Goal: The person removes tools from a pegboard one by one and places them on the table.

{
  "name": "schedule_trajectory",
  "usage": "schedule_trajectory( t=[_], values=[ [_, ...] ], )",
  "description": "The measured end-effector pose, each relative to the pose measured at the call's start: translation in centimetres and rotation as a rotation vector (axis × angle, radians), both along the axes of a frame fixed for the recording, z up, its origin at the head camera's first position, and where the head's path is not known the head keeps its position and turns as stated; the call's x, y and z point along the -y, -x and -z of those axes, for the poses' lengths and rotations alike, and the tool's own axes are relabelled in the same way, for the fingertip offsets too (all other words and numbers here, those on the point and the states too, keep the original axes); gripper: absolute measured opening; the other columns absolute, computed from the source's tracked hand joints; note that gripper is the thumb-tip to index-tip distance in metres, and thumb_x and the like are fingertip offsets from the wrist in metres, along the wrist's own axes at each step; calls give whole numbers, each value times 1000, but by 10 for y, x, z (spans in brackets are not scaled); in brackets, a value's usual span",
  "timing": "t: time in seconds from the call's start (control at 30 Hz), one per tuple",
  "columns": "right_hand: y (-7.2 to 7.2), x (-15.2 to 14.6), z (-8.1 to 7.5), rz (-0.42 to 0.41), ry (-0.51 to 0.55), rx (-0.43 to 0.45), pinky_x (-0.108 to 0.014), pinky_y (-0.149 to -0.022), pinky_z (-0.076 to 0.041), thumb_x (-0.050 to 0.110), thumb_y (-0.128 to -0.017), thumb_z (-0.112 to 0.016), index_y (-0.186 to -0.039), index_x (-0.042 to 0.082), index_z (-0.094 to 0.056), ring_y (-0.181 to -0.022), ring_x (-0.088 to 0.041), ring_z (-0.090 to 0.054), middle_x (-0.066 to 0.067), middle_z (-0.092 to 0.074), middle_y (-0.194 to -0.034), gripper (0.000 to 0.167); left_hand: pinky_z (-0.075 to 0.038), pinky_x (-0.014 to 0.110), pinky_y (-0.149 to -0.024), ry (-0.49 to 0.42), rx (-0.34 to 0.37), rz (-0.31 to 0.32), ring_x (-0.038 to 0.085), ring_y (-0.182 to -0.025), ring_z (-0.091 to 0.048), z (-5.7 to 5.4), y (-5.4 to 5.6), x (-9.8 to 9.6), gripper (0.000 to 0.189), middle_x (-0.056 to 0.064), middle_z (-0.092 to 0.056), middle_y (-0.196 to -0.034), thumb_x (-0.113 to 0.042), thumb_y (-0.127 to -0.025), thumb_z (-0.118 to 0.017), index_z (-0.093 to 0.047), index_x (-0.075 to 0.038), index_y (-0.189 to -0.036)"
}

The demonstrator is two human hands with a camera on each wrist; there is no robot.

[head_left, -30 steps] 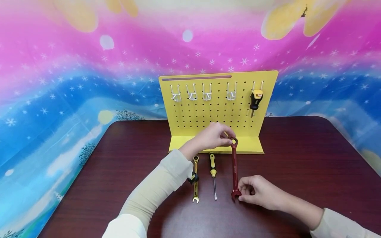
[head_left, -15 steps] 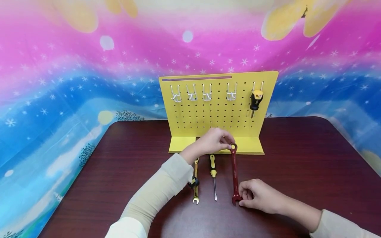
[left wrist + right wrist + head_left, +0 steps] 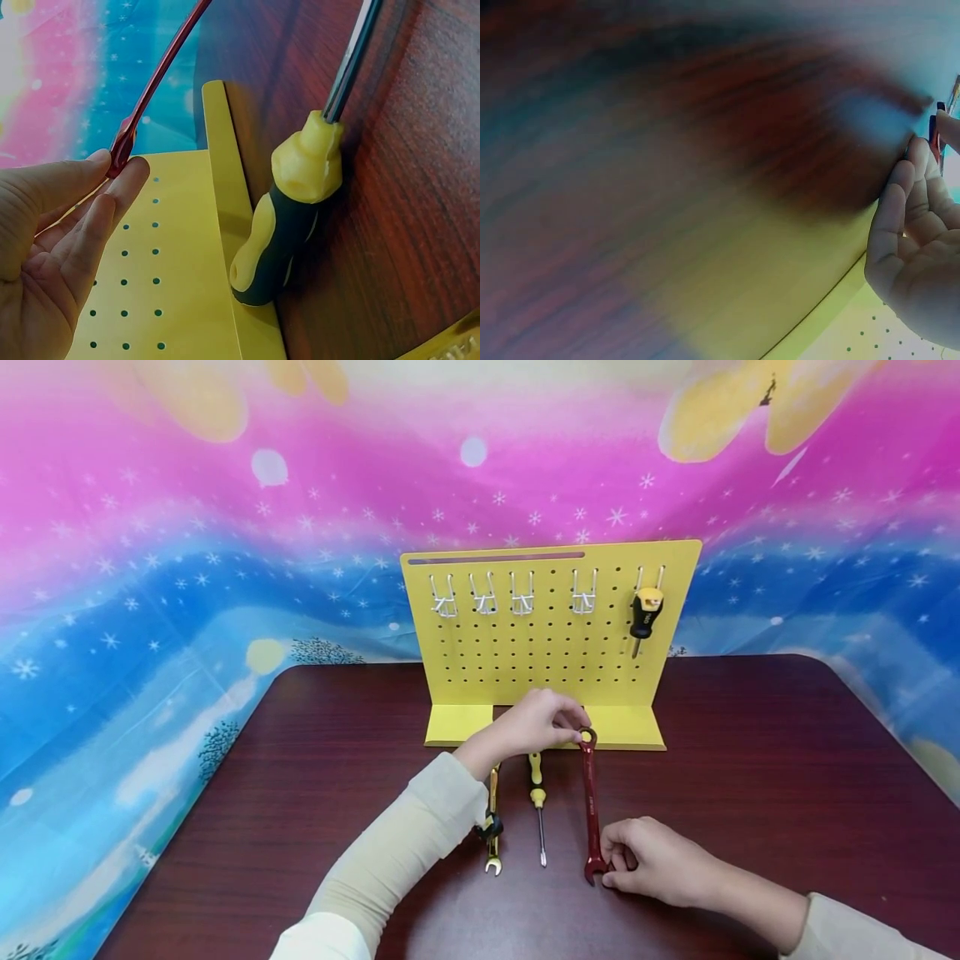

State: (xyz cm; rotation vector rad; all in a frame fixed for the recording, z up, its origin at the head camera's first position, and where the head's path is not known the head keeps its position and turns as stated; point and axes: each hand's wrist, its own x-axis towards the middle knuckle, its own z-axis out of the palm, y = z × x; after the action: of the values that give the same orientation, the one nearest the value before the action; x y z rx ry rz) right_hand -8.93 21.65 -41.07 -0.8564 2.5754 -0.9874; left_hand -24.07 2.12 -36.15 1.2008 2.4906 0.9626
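Observation:
A dark red combination wrench (image 3: 592, 806) is held lengthwise between two hands, its ring end away from the person and its open end toward them. My left hand (image 3: 542, 718) pinches the ring end between thumb and fingertips, which the left wrist view shows against the wrench shaft (image 3: 161, 75). At the open end, my right hand (image 3: 663, 862) holds the jaw's side with thumb and fingers; in the right wrist view only a sliver of red wrench (image 3: 934, 135) shows. Left of it lie a yellow-and-black screwdriver (image 3: 537, 797) and a gold combination wrench (image 3: 492, 853), partly hidden by the left arm.
Behind the hands stands a yellow pegboard (image 3: 480, 662) with several white hooks (image 3: 522, 602). A stubby yellow-and-black screwdriver (image 3: 646, 615) hangs from its rightmost hook. All stands on a dark wood table (image 3: 757, 760), with a printed cloth (image 3: 187, 527) around the back.
Both hands have moved slightly down and toward the person, bringing the red wrench with them. Its ring end has dropped further than its open end in the head view.

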Motion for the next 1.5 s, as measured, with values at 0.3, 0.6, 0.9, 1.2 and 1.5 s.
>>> schedule_trajectory(
  t=[0.3,0.6,0.9,1.2,1.5],
  values=[
    [-2,2,-1,32,-21,-5,-15,-52,-42,13,-78,-81,-73,18,-56,-55,8,-42,18,-45,-60,26,-54,10,-74,-7,29,-16,10,-89,-72,1,-1,0,15,6,-76,-103,-9,-92,-70,-74,-6,-107],
    [-4,2,-1,43,-18,-7,-16,-53,-43,13,-77,-83,-76,17,-58,-56,7,-43,18,-46,-61,25,-54,10,-75,-1,44,-14,10,-88,-73,5,-1,-1,15,6,-76,-102,-9,-92,-71,-74,-5,-106],
    [-4,1,0,38,-15,5,-16,-53,-42,15,-78,-83,-78,18,-58,-57,7,-43,17,-46,-62,25,-52,11,-74,52,18,-19,8,-86,-71,12,1,-2,15,4,-76,-101,-10,-92,-71,-75,-6,-106],
    [-4,2,0,30,-11,-2,-16,-53,-42,16,-77,-83,-80,19,-59,-58,7,-42,14,-48,-64,25,-51,11,-68,93,35,-32,9,-83,-72,21,3,2,15,5,-77,-101,-9,-91,-72,-75,-5,-105],
    [-4,0,-1,18,-20,-1,-16,-53,-41,18,-77,-84,-81,20,-59,-61,6,-43,13,-49,-68,25,-51,10,-76,148,-23,-16,6,-87,-69,29,3,-1,14,2,-77,-98,-12,-92,-72,-76,-8,-105]
  ],
)
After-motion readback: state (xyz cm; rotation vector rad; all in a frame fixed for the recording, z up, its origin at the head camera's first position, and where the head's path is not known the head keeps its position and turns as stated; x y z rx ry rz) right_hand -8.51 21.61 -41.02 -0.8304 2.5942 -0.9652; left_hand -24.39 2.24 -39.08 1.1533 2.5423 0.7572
